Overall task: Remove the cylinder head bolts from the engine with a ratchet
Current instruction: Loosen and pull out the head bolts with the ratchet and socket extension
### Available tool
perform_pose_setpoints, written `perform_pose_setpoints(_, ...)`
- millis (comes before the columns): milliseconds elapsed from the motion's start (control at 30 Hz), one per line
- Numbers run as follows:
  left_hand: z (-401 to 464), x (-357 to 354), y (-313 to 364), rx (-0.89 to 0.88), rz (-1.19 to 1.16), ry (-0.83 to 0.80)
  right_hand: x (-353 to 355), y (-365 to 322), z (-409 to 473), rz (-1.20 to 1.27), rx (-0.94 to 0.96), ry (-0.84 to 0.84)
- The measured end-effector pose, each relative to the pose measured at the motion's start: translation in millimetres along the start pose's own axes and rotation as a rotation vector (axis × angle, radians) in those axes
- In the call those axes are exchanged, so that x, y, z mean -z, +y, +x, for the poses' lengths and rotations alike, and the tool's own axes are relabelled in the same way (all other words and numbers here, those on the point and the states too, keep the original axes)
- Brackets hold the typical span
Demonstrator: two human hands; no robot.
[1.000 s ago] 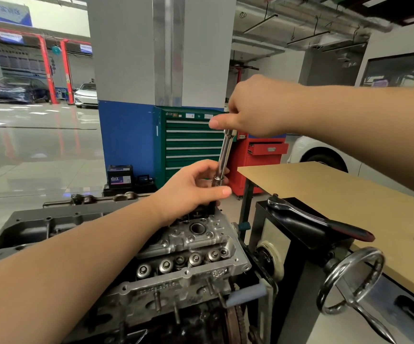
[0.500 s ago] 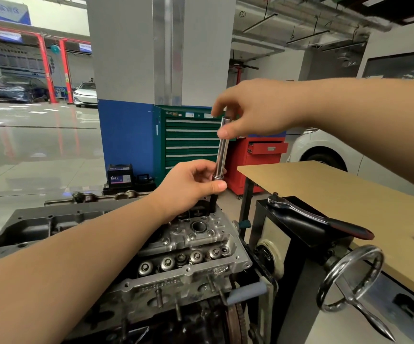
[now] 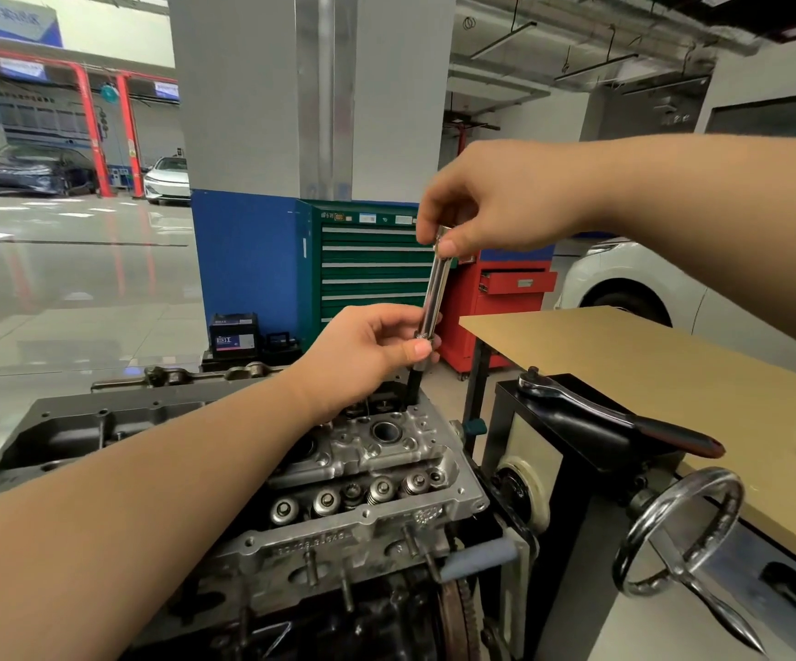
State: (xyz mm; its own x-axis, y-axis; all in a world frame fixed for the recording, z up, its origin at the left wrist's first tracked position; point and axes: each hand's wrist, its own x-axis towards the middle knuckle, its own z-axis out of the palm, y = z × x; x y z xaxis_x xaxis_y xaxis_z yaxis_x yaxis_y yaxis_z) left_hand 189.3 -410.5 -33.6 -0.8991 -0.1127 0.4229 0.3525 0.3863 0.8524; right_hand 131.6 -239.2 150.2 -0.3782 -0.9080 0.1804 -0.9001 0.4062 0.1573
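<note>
your left hand pinches the lower end of the long chrome extension bar between thumb and fingers, and your right hand pinches its top end from above, so both grips are narrow and closed on the bar. the bar stands nearly upright, tilted slightly right at the top. below your left thumb a dark cylinder head bolt hangs from the bar, its lower end at the far right corner of the grey aluminium cylinder head; you cannot tell whether its tip is clear of the hole. the black-handled ratchet lies apart from the bar, on top of the black engine stand just right of the head's edge. right of the stand the brown tabletop reaches its near corner close to your left hand, with a narrow gap between it and the head. a chrome handwheel juts out below the ratchet. open floor lies to the far left.
</note>
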Motion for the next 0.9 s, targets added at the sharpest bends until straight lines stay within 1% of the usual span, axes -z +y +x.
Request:
perform_pose_setpoints(67, -2, -1, 0, -0.007, -0.075, -0.035, -3, -1, 2, -0.073, -0.052, 0.054)
perform_pose_setpoints(100, -3, -2, 1, -0.006, -0.088, -0.042, -6, -1, 4, -0.153, -0.095, 0.088)
perform_pose_setpoints(167, -3, -3, 2, -0.011, -0.001, -0.021, -13, -4, 10, -0.288, -0.181, 0.125)
perform_pose_setpoints(200, -3, -4, 2, -0.018, 0.067, -0.005, -14, -6, 12, -0.311, -0.209, 0.135)
perform_pose_setpoints(233, -3, -3, 1, -0.023, 0.119, 0.015, -14, -6, 13, -0.293, -0.214, 0.134)
perform_pose_setpoints(300, -1, 0, 1, -0.025, 0.148, 0.047, -10, -5, 11, -0.151, -0.161, 0.086)
perform_pose_setpoints(367, 0, 3, 1, -0.014, 0.133, 0.034, -6, -3, 7, -0.044, -0.081, 0.009)
perform_pose_setpoints(400, 0, 4, 1, -0.011, 0.113, 0.014, -4, -1, 5, -0.032, -0.062, -0.002)
perform_pose_setpoints(467, -1, 3, -1, -0.002, 0.028, -0.018, -4, 2, 5, -0.115, -0.06, 0.039)
perform_pose_setpoints(533, -3, 1, -1, 0.004, -0.047, -0.035, -6, 3, 6, -0.23, -0.112, 0.056)
perform_pose_setpoints(567, -4, -1, 0, -0.006, -0.049, -0.041, -7, 3, 7, -0.251, -0.15, 0.058)
perform_pose_setpoints(667, -3, -4, 2, -0.049, 0.078, 0.008, -12, -2, 7, -0.256, -0.219, 0.115)
perform_pose_setpoints(733, -2, -3, 2, -0.046, 0.115, 0.049, -11, -3, 6, -0.213, -0.169, 0.132)
perform_pose_setpoints(800, -1, 3, 2, -0.044, 0.124, 0.027, -7, -4, 3, -0.053, -0.072, 0.06)
perform_pose_setpoints(833, -1, 5, 1, -0.045, 0.103, -0.005, -4, -4, 3, -0.019, -0.037, 0.027)
perform_pose_setpoints(900, -2, 5, 1, -0.028, -0.018, -0.062, -4, -4, 3, -0.11, -0.039, 0.033)
